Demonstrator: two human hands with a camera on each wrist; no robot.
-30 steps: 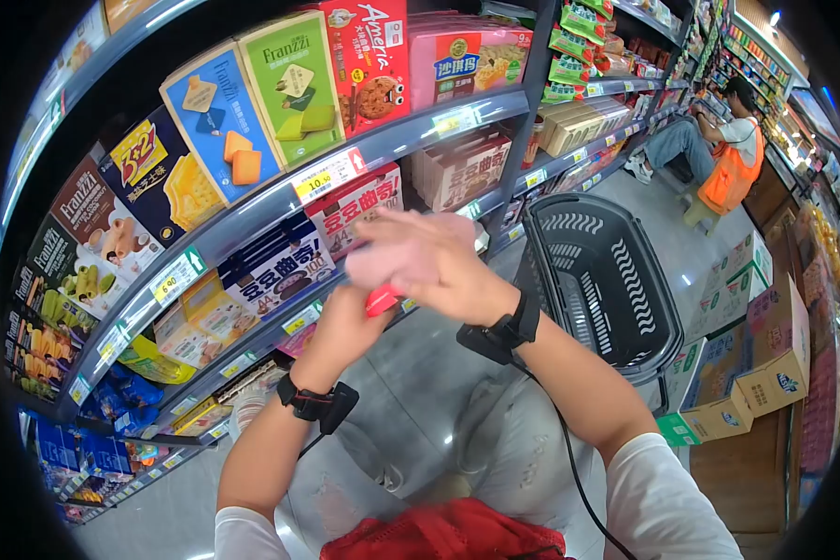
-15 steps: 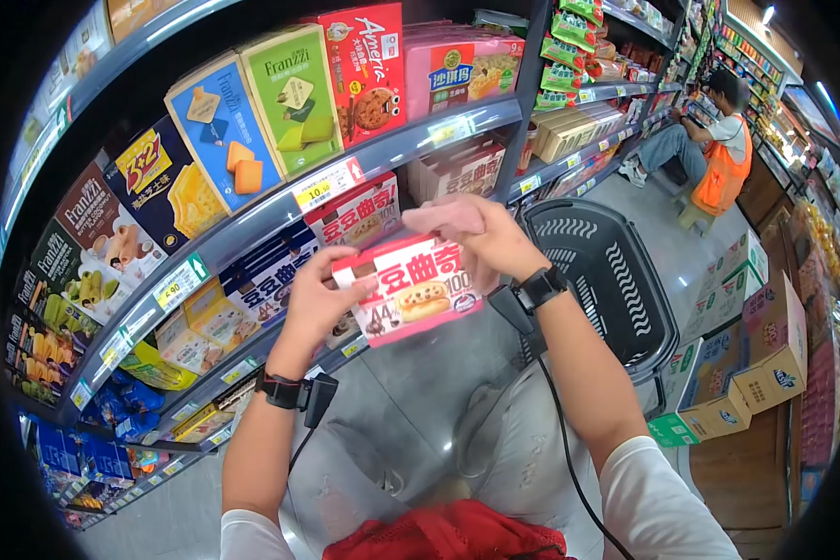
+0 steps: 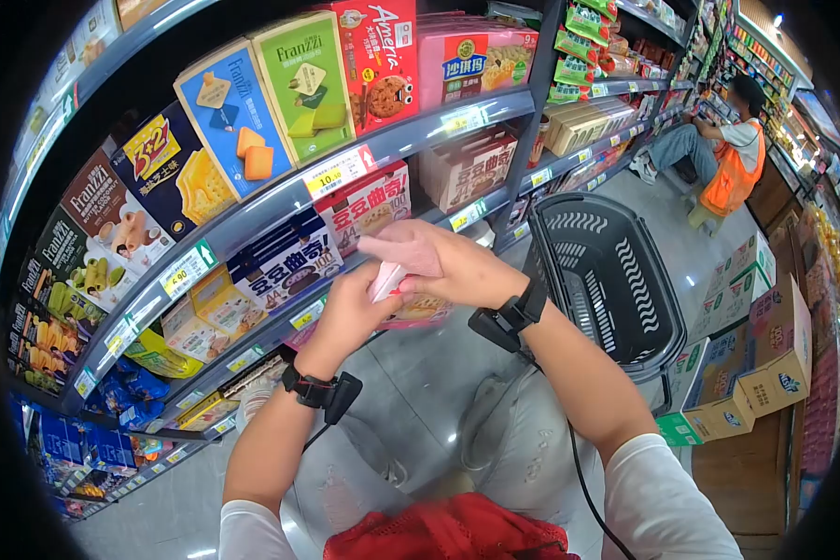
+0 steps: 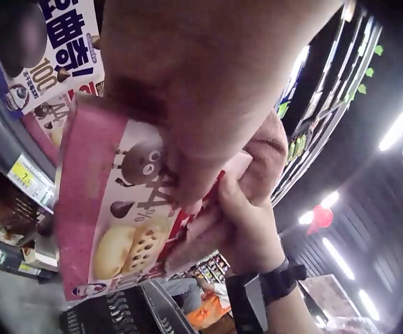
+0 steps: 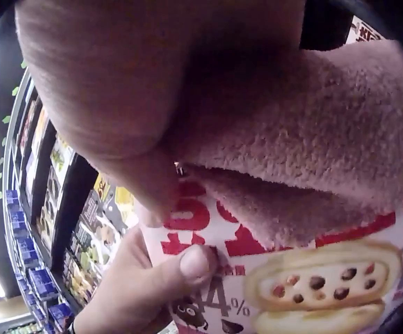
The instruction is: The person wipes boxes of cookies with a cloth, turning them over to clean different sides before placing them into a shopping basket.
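A pink-and-white cookie box [image 4: 128, 202] with a printed cookie and red lettering is held in front of the shelf. My left hand [image 3: 347, 306] grips it by one end, its thumb lying on the printed face in the right wrist view. My right hand [image 3: 471, 266] holds a fuzzy pink cloth [image 3: 409, 252] bunched over the upper part of the box. In the right wrist view the folded cloth [image 5: 312, 125] overlaps some of the red lettering. From the head view, both hands and the cloth hide most of the box.
Shelves of boxed biscuits [image 3: 313, 93] curve along the left and front, with similar cookie boxes [image 3: 369, 205] just behind my hands. A black shopping basket [image 3: 616, 280] stands at right. Cartons [image 3: 756, 345] lie beyond it. A person in an orange vest [image 3: 726, 177] sits farther along the aisle.
The box's front faced up half a second ago; now it is turned and mostly covered. The right hand with the cloth has moved left, from the box's right side onto its top.
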